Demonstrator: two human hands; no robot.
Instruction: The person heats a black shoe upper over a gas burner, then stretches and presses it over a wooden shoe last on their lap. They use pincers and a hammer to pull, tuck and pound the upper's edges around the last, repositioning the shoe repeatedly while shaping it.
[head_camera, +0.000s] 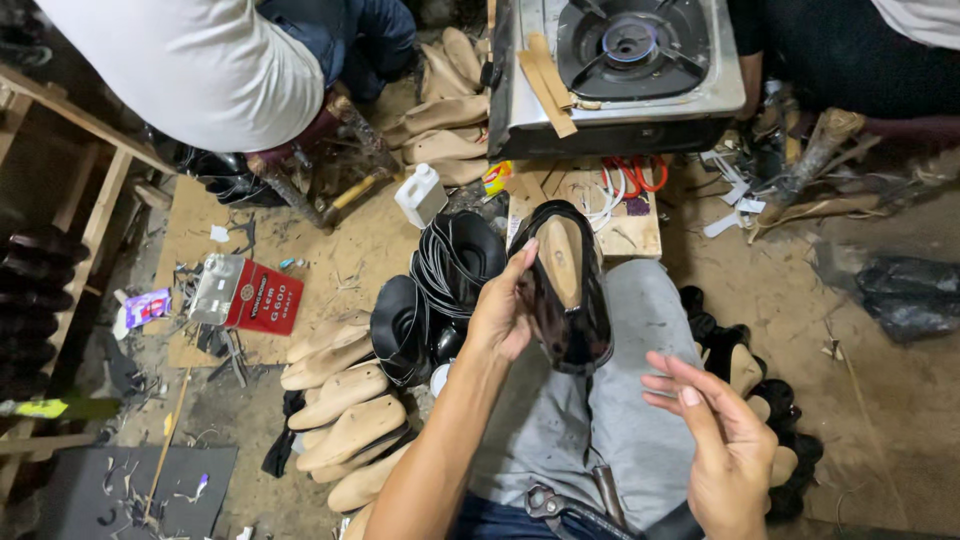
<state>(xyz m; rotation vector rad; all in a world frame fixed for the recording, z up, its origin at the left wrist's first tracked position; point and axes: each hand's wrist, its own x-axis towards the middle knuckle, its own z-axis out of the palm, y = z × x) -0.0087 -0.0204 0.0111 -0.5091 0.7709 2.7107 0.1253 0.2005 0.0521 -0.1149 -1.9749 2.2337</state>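
My left hand (503, 310) grips a glossy black shoe upper (575, 300) stretched over a tan wooden last, sole side up, above my grey-clad lap. My right hand (722, 440) hovers lower right of the shoe, fingers spread and slightly curled, holding nothing. It does not touch the shoe.
A gas stove (625, 60) stands ahead on a wooden block. Black shoe uppers (450, 265) pile to my left, beside a row of bare wooden lasts (345, 410). A red box (265, 295) and a white bottle (421, 195) lie on the floor. Another person (200, 65) sits at upper left.
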